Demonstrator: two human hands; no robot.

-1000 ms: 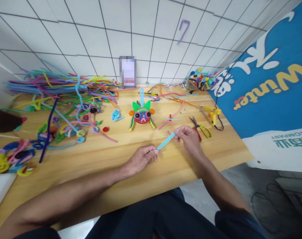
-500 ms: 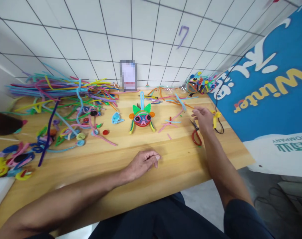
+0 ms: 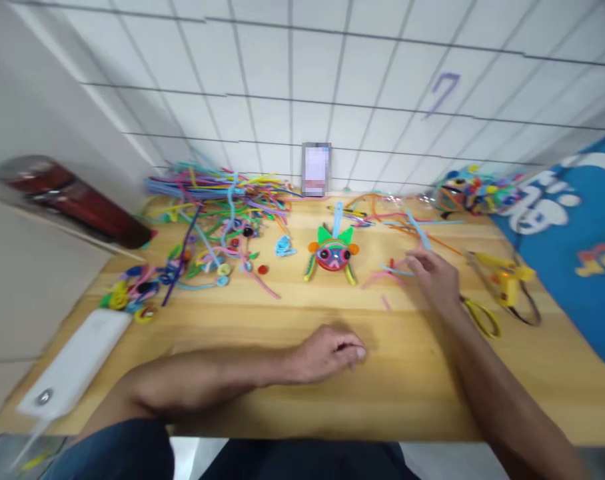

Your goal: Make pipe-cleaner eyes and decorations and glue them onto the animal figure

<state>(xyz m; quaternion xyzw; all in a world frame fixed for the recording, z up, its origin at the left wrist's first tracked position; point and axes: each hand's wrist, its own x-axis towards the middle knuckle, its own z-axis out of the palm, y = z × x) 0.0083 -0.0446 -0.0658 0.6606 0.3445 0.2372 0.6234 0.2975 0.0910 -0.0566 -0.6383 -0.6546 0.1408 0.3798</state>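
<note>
My left hand (image 3: 329, 353) rests on the wooden table near its front, fingers loosely curled in and nothing visible in them. My right hand (image 3: 436, 279) is over the table, its fingertips close to pink pipe cleaner pieces (image 3: 382, 275) and a light blue strip (image 3: 418, 230). Blur hides whether those fingers pinch anything. Between and beyond my hands stands a round fish-like ornament (image 3: 334, 255) with green leaf shapes, orange side discs, big black eyes and a light blue loop on top. Right of my wrist lies a tool with yellow loop handles (image 3: 482, 317).
Many coloured pipe cleaners (image 3: 207, 187) and coiled pieces lie left. A phone (image 3: 316, 170) leans on the tiled wall. A yellow glue gun (image 3: 510, 287) and a decorated ball (image 3: 457, 193) are right. A white power bank (image 3: 77, 363) and red-brown flask (image 3: 72, 200) are left.
The view has turned left, so the flask and power bank show more. My right hand has moved left and nearer, toward the pipe cleaner pieces; its arm now hides the red-handled scissors.
</note>
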